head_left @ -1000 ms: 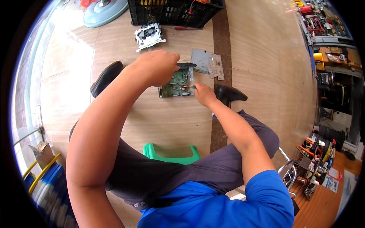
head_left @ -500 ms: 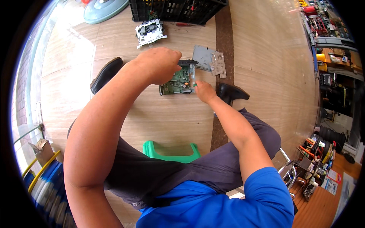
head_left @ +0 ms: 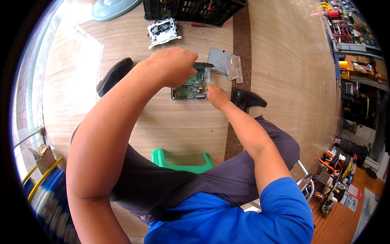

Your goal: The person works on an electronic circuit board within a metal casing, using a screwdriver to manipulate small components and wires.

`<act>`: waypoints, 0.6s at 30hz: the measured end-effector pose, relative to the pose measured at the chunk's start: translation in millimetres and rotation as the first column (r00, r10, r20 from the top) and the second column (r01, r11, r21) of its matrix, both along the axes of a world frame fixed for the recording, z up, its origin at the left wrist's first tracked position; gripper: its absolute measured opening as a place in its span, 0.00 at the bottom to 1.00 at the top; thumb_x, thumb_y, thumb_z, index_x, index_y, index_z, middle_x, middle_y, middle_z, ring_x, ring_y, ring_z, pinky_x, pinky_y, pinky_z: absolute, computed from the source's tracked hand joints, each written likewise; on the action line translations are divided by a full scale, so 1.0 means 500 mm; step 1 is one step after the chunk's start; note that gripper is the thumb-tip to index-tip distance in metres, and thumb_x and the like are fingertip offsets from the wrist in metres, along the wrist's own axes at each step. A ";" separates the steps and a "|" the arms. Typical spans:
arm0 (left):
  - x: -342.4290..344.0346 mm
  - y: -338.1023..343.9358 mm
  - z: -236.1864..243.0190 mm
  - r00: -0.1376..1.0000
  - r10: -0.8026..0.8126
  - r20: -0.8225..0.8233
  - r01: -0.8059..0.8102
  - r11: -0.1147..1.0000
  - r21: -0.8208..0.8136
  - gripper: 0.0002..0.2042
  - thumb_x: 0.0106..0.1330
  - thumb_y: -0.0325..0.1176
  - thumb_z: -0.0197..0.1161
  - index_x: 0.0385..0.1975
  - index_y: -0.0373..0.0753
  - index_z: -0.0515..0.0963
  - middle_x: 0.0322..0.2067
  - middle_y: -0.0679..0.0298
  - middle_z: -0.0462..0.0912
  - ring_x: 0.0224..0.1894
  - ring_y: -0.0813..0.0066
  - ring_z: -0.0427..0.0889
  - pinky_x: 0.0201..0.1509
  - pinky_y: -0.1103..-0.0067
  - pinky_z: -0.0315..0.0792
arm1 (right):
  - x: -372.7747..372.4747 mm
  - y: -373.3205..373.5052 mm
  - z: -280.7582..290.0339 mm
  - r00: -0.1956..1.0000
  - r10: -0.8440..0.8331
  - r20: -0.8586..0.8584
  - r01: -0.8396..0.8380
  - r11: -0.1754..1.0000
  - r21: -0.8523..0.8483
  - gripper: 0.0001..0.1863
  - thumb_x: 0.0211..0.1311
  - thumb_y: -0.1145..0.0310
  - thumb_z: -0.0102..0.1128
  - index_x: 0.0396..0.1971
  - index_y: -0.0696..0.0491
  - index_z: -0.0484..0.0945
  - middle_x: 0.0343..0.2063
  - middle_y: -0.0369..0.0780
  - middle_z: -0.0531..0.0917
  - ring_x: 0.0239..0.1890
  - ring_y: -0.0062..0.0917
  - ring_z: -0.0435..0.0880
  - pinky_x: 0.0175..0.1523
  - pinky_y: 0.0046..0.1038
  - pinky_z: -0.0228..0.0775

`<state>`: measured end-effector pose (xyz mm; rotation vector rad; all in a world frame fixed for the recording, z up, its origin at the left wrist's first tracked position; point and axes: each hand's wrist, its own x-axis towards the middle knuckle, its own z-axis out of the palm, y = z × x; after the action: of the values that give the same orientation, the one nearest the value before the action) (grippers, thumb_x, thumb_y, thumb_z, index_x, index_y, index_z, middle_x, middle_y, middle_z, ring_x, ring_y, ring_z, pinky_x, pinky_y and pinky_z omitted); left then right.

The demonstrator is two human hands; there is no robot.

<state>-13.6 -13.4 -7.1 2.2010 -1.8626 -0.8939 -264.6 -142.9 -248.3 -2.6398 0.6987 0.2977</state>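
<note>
Near side of the floor (head_left: 178, 132) passable
Room to pass between circuit board (head_left: 189, 91) and green stool (head_left: 183, 166); metal mechanism (head_left: 163, 34), black crate (head_left: 196, 15) and, by the dark band's (head_left: 242, 38) left edge, grey plate (head_left: 219, 59) obstruct.

There are two hands (head_left: 172, 67) (head_left: 218, 97), one circuit board (head_left: 189, 90), two shoes (head_left: 115, 76) (head_left: 251, 99) and one crate (head_left: 193, 14).

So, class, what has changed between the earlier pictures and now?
The view has shifted slightly with the head. Relative to the circuit board, the right hand has edged slightly left. The left hand stays over its upper left; no grip visibly changed.
</note>
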 end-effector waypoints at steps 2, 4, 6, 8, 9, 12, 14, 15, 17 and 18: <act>0.002 -0.001 0.001 1.000 -0.006 0.000 0.006 1.000 0.008 0.13 0.69 0.38 0.60 0.44 0.34 0.77 0.38 0.50 0.84 0.46 0.49 0.81 0.50 0.61 0.74 | 0.003 0.003 0.000 1.000 -0.002 -0.018 0.002 1.000 -0.011 0.07 0.62 0.70 0.54 0.36 0.58 0.74 0.35 0.52 0.82 0.39 0.48 0.83 0.45 0.45 0.76; 0.003 0.001 0.001 1.000 -0.012 -0.001 0.012 1.000 0.015 0.13 0.69 0.38 0.60 0.44 0.34 0.77 0.38 0.49 0.84 0.46 0.49 0.81 0.50 0.61 0.74 | 0.006 0.006 0.001 0.999 -0.004 -0.037 0.003 1.000 -0.023 0.07 0.62 0.69 0.54 0.36 0.58 0.74 0.35 0.52 0.82 0.39 0.48 0.83 0.45 0.45 0.76; 0.003 0.002 0.002 1.000 -0.007 0.006 0.007 1.000 0.012 0.13 0.68 0.38 0.60 0.44 0.34 0.77 0.37 0.49 0.84 0.46 0.49 0.81 0.51 0.61 0.74 | 0.005 0.005 -0.001 1.000 -0.010 -0.030 0.009 1.000 -0.023 0.07 0.62 0.69 0.54 0.36 0.58 0.74 0.35 0.52 0.82 0.39 0.48 0.84 0.45 0.45 0.77; 0.002 0.002 0.003 1.000 -0.006 0.002 0.006 1.000 0.012 0.13 0.69 0.38 0.60 0.44 0.34 0.77 0.37 0.49 0.84 0.46 0.49 0.81 0.51 0.61 0.74 | 0.005 0.004 -0.002 1.000 -0.012 -0.021 0.012 1.000 -0.015 0.07 0.63 0.69 0.54 0.36 0.58 0.74 0.35 0.52 0.82 0.39 0.48 0.84 0.45 0.45 0.77; 0.002 0.002 0.003 1.000 -0.006 -0.001 0.006 1.000 0.013 0.13 0.69 0.38 0.60 0.44 0.34 0.77 0.37 0.49 0.84 0.46 0.49 0.81 0.51 0.61 0.74 | 0.005 0.004 -0.003 1.000 -0.015 -0.012 0.015 1.000 -0.008 0.07 0.63 0.69 0.53 0.36 0.58 0.74 0.35 0.52 0.82 0.40 0.48 0.84 0.45 0.45 0.77; 0.001 0.001 0.001 1.000 -0.010 0.006 0.010 1.000 -0.003 0.13 0.69 0.38 0.60 0.44 0.34 0.77 0.37 0.49 0.84 0.46 0.49 0.81 0.51 0.61 0.75 | 0.004 0.000 -0.012 1.000 -0.021 -0.006 0.021 1.000 -0.018 0.07 0.63 0.69 0.52 0.36 0.58 0.74 0.35 0.52 0.82 0.40 0.48 0.83 0.45 0.45 0.77; 0.000 0.000 0.002 1.000 -0.010 0.008 0.010 1.000 0.001 0.13 0.68 0.38 0.60 0.44 0.34 0.77 0.37 0.49 0.84 0.46 0.49 0.81 0.50 0.61 0.75 | 0.003 -0.002 -0.015 1.000 -0.016 0.000 0.016 1.000 -0.013 0.07 0.63 0.69 0.52 0.36 0.58 0.74 0.35 0.52 0.82 0.39 0.48 0.83 0.45 0.45 0.77; 0.000 0.001 0.002 1.000 -0.009 0.011 0.009 1.000 0.005 0.13 0.68 0.38 0.60 0.44 0.34 0.77 0.37 0.49 0.84 0.46 0.49 0.81 0.50 0.61 0.75 | 0.003 -0.001 -0.015 1.000 -0.011 0.007 0.011 1.000 -0.009 0.07 0.63 0.70 0.52 0.36 0.58 0.74 0.35 0.53 0.82 0.39 0.48 0.83 0.45 0.45 0.76; -0.001 0.000 0.002 1.000 -0.012 0.009 0.012 1.000 0.002 0.14 0.68 0.38 0.60 0.44 0.34 0.77 0.37 0.49 0.84 0.46 0.49 0.81 0.50 0.61 0.75 | 0.004 -0.001 -0.016 1.000 -0.011 0.005 0.011 1.000 -0.010 0.07 0.63 0.70 0.51 0.35 0.58 0.74 0.35 0.53 0.82 0.39 0.48 0.83 0.45 0.45 0.76; -0.001 -0.001 0.002 1.000 -0.015 0.007 0.015 1.000 -0.003 0.14 0.68 0.38 0.60 0.45 0.34 0.77 0.37 0.49 0.84 0.46 0.48 0.81 0.50 0.61 0.75 | 0.003 -0.001 -0.016 1.000 -0.011 0.003 0.011 1.000 -0.013 0.07 0.63 0.70 0.51 0.35 0.58 0.74 0.35 0.53 0.82 0.39 0.49 0.83 0.45 0.45 0.76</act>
<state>-14.0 -13.7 -6.2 2.1944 -1.8842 -0.8865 -262.8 -143.1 -256.4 -2.6470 0.7167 0.2876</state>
